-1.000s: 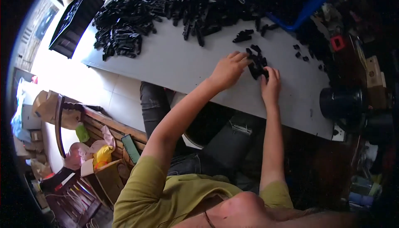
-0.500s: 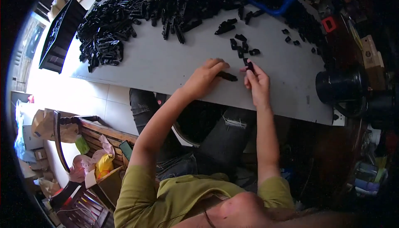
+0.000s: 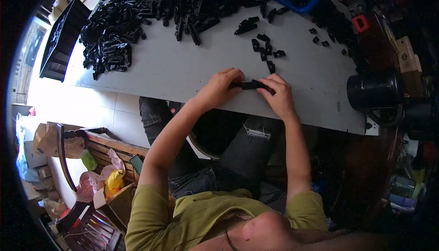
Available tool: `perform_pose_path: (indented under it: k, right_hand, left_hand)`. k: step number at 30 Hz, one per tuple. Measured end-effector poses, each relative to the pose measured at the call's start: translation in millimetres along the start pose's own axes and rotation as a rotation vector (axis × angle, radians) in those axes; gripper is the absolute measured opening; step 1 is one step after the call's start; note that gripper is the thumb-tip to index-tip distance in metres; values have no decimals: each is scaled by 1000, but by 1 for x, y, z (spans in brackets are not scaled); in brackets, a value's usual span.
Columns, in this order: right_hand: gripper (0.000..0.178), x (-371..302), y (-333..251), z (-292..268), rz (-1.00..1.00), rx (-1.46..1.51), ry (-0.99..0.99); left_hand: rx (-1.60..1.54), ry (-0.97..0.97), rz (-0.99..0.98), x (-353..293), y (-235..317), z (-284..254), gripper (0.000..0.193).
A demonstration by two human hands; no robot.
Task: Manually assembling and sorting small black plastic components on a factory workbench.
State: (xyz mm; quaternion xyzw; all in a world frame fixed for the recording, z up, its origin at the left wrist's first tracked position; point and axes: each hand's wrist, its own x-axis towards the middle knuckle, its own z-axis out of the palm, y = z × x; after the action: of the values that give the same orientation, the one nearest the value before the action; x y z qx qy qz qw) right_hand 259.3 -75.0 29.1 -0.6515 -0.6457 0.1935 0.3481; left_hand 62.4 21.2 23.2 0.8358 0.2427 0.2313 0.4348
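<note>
Over the near edge of the table, my left hand (image 3: 222, 86) is closed round the left end of a long black plastic part (image 3: 249, 85). My right hand (image 3: 278, 94) pinches at the right end of that part, thumb and fingers together. A small black piece appears to be in its fingers against the end, but the fingers hide most of it. Just beyond the right hand lies one small black piece (image 3: 271, 67), with several similar small black pieces (image 3: 265, 49) in a loose cluster behind it. A few longer black parts (image 3: 247, 25) lie farther back.
A big heap of long black parts (image 3: 112, 36) covers the far left of the grey table (image 3: 173, 68). A black crate (image 3: 64, 40) stands at the left edge, a blue bin (image 3: 311, 6) at the back right. At right are a black cylindrical vessel (image 3: 372, 93) and a red object (image 3: 361, 23).
My right hand has come left and down with its small black piece to the end of the long part. My left hand has shifted slightly left, lifting that part.
</note>
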Motion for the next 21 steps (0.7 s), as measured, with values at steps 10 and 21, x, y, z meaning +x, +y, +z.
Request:
perform_pose_path:
  k: [10, 21]
  right_hand:
    - [26, 3, -5, 12, -136, -45, -68]
    - [19, 23, -3, 32, -25, -277, 217]
  left_hand:
    - [37, -100, 133, 2, -9, -11, 23]
    - [854, 618, -162, 57, -84, -81, 63]
